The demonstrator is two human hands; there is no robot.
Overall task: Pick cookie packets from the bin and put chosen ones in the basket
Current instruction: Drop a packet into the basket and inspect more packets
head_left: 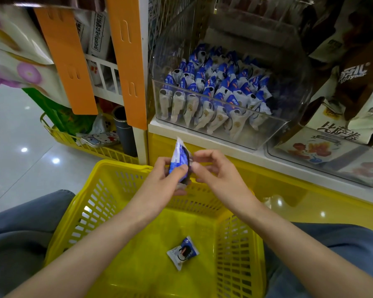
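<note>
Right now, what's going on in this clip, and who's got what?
A person is at a shop shelf with a yellow basket between their legs. The left hand grips a blue and white cookie packet above the basket, and the right hand pinches its other edge, seemingly inspecting it. A second packet lies on the basket floor. The clear bin on the shelf is full of the same packets.

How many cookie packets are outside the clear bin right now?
2. The held packet sits in the left hand over the basket; the second packet lies on the basket's floor. The arms might hide more.
</note>
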